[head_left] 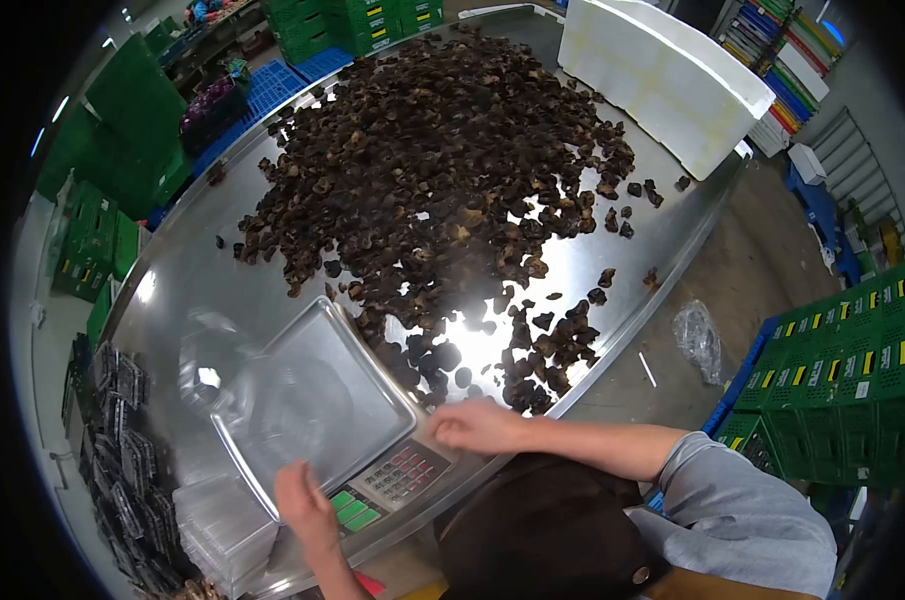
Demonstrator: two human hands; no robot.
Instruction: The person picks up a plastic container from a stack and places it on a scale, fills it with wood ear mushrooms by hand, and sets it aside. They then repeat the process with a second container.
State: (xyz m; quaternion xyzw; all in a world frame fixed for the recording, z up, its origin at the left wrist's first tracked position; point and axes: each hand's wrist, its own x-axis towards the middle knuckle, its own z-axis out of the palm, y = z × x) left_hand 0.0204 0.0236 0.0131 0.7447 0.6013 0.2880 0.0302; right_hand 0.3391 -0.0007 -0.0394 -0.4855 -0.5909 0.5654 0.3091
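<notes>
The left hand (308,505) lies open and empty at the front edge of the scale (398,478), within easy reach of its keys. Just right of the scale, the right hand (478,425) rests curled on the desk (188,290), close to the nearest mushrooms (528,375). I cannot tell whether its grip holds any.

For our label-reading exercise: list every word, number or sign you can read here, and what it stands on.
No text can be read.
Scale keypad: key markings too small to read.
Green crates: yellow and white labels, too blurred to read.
</notes>
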